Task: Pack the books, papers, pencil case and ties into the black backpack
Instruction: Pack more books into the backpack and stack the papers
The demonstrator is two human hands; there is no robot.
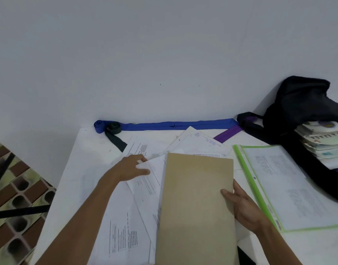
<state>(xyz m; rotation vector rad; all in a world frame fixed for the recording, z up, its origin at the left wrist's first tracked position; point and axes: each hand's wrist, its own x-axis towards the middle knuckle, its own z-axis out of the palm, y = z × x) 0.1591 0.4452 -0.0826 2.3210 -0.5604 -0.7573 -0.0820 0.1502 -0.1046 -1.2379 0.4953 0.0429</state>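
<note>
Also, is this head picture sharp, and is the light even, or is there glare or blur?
Head view: soft overall; print on the loose white papers is unreadable; the left hand pinching them is motion-smeared, the right hand holding the flat brown envelope less so. Head view: light flat, bluish, no glare, faint shadows.

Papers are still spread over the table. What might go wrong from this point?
The loose white printed sheets lie fanned where the left hand pinches one; a quick gather may crease them or push some off the white table.
The right hand holds the flat brown paper envelope by one edge, so it may slip.
The uneven stack of books on the black backpack might slide.
</note>
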